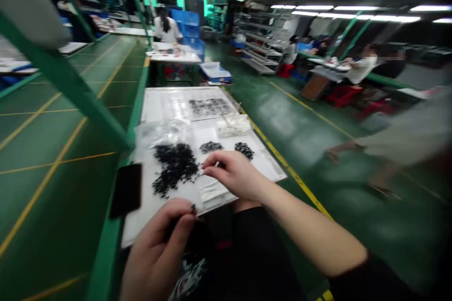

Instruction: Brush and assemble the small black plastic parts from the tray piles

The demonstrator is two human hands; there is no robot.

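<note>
Looks like you're picking pieces by hand, one at a time: your left hand (158, 249) has a tiny black piece (193, 208) pinched in its fingertips, up by the near edge of the white board (141, 218). Your right hand (235, 174) is curled over the right side of the big loose heap of black bits (174, 167), with its fingertips (209, 161) at the heap's edge. Can't tell if they've caught anything. Toward the board's far side sit two smaller black heaps (211, 146) (244, 150), a clear plastic bag (162, 134) and a bag of white parts (231, 125). Past those, there's a sheet with black pieces in rows (210, 106). Where that pinched piece belongs, I can't tell from this view.
</note>
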